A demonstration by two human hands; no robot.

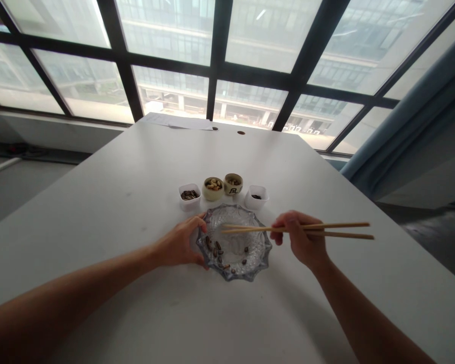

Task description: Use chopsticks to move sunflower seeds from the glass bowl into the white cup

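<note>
A scalloped clear glass dish (260, 253) sits on the white table (117, 202) in front of me, with several dark seeds in it. My left hand (180, 242) grips the dish's left rim, thumb and fingers curled round it. My right hand (299, 240) is closed on a pair of wooden chopsticks (341, 230). Their tips reach left over the middle of the dish, and nothing shows between them.
Behind the dish stand a white tub of dark seeds (189, 196), a round bowl of peanuts (213, 188), a second round bowl (233, 183) and another white tub (257, 196). A large window (220, 60) lies beyond the table's far edge. A blue curtain (413, 126) hangs right.
</note>
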